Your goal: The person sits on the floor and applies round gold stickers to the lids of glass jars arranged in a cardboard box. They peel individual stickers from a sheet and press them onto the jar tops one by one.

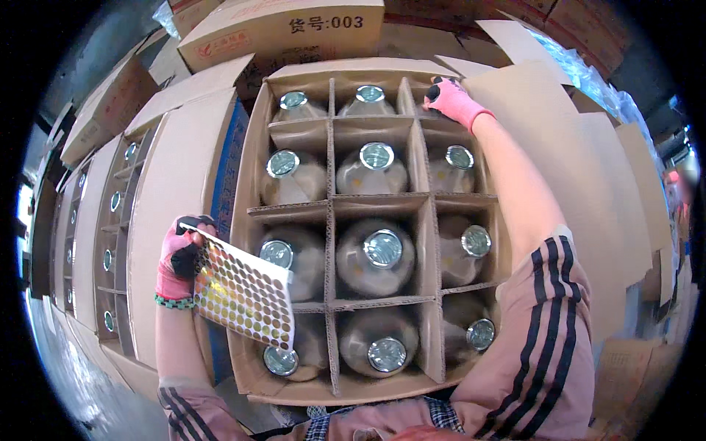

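An open cardboard carton (250, 184) with a divider grid holds several glass bottles with silver caps, such as the middle bottle (382, 250). My left hand (179, 259), in a pink and black glove, grips a sheet of small round shiny stickers (243, 292) over the carton's near left corner. My right hand (450, 99), also gloved, reaches into the far right cell of the carton, fingers down on the bottle there, which the hand hides. I cannot see whether the fingers hold anything.
Another open carton (118, 220) of capped bottles stands to the left. Closed cardboard boxes (279, 29) are stacked behind. Loose carton flaps (581, 169) spread to the right, with clear plastic wrap (588, 73) beyond.
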`<act>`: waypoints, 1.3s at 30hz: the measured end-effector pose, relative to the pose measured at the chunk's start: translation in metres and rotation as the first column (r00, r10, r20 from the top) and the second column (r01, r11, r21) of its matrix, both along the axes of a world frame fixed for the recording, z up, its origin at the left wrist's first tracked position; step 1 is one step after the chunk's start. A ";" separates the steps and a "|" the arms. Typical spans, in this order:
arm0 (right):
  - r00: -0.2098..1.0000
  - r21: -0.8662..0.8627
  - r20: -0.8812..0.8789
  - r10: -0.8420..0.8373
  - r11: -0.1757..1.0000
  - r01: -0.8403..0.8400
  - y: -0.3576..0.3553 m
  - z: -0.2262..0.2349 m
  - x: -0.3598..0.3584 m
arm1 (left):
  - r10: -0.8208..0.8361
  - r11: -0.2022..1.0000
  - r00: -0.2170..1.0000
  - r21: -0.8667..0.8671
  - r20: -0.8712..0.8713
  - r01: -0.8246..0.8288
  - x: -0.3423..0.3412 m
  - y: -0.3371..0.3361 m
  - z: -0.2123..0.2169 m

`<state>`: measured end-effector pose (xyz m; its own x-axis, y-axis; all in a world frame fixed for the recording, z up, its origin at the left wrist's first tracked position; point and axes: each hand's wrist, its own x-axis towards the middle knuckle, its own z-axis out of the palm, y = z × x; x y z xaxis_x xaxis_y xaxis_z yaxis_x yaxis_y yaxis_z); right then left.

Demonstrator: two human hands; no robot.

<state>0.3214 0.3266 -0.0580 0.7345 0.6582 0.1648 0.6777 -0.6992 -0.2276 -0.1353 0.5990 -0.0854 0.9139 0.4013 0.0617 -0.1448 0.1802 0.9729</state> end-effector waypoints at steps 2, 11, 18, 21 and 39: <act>1.000 -0.220 0.023 0.005 0.976 0.000 0.013 -0.003 0.003 | 0.043 0.999 0.999 0.028 -0.001 -0.043 0.000 -0.006 0.001; 0.960 -0.522 0.234 0.151 0.853 -0.007 0.029 0.001 0.000 | 0.052 0.999 0.976 0.018 -0.211 -0.050 0.002 -0.013 0.026; 0.882 0.226 0.451 -0.133 0.974 0.031 0.038 0.034 -0.049 | 0.133 0.989 0.959 -0.026 -0.252 -0.144 0.012 -0.030 0.047; 0.957 0.560 -0.155 0.247 0.820 -0.121 0.046 0.083 -0.171 | 0.132 0.988 0.958 -0.046 -0.256 -0.148 0.012 -0.029 0.051; 0.854 0.241 -0.157 0.496 0.858 -0.454 0.062 0.110 -0.316 | 0.102 0.993 0.991 0.055 0.085 -0.107 0.017 -0.052 0.046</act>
